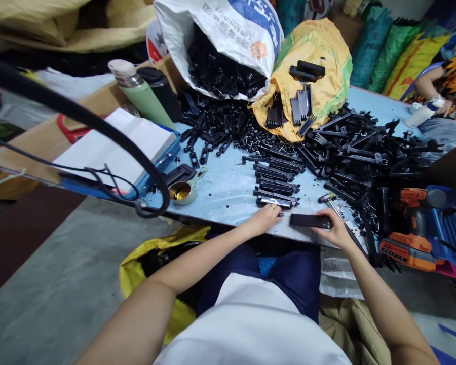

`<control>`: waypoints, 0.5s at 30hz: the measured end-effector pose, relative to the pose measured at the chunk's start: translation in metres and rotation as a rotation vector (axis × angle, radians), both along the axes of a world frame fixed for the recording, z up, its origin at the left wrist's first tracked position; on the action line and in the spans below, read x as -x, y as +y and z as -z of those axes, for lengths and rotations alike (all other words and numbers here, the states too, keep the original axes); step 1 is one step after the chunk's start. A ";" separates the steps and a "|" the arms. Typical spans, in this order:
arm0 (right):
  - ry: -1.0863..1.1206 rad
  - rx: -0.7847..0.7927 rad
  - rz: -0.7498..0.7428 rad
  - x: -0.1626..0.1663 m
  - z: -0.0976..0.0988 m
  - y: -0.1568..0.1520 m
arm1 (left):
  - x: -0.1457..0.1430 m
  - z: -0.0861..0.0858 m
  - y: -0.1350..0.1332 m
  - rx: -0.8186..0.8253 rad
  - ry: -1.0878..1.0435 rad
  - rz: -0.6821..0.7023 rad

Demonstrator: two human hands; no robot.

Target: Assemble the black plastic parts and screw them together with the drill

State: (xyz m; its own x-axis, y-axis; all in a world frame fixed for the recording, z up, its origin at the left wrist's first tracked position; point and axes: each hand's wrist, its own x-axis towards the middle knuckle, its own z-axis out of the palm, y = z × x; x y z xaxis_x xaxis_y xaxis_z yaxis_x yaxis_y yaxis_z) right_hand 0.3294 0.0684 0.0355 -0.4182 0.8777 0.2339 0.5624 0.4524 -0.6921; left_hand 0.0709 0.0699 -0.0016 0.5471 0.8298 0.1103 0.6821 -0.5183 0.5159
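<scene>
Grey concrete floor (61, 274), lower left of frame. Light-blue tabletop (220, 187) across the middle, specked with small bits. Heap of black parts (365, 147) spread from centre to right. White sack (228, 30), top centre, open, full of black pieces; yellow sack (330, 56) just beside it. 2 bottles (148, 101), upper left. Orange cordless drill (414, 228), right edge. Right hand (334, 230), lower centre-right: grasping 1 black block (306, 221) at the table's near edge. Left hand (265, 220), centre: fingers bent by a tiny dark piece (280, 215), cannot tell if gripped
</scene>
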 end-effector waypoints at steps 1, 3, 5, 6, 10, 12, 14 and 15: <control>-0.107 -0.013 -0.017 -0.006 0.005 -0.008 | 0.000 0.002 0.005 -0.021 0.035 -0.003; -0.298 -0.047 -0.033 -0.009 0.013 -0.015 | 0.001 0.003 0.013 -0.045 0.068 -0.017; -0.402 -0.084 -0.023 0.004 0.020 -0.014 | 0.002 0.002 0.015 -0.052 0.037 -0.055; -0.402 -0.090 -0.007 0.015 0.022 -0.012 | 0.001 0.001 0.013 -0.050 -0.011 -0.081; -0.002 0.097 0.107 0.065 0.026 -0.002 | -0.006 -0.005 -0.003 0.017 -0.361 -0.123; 0.239 0.286 0.114 0.081 0.024 0.000 | -0.009 -0.009 -0.010 0.029 -0.511 -0.152; 0.350 0.395 0.073 0.086 0.019 0.001 | -0.010 -0.013 -0.015 -0.014 -0.585 -0.201; 0.357 0.395 0.046 0.085 0.016 0.002 | -0.010 -0.015 -0.017 -0.042 -0.595 -0.221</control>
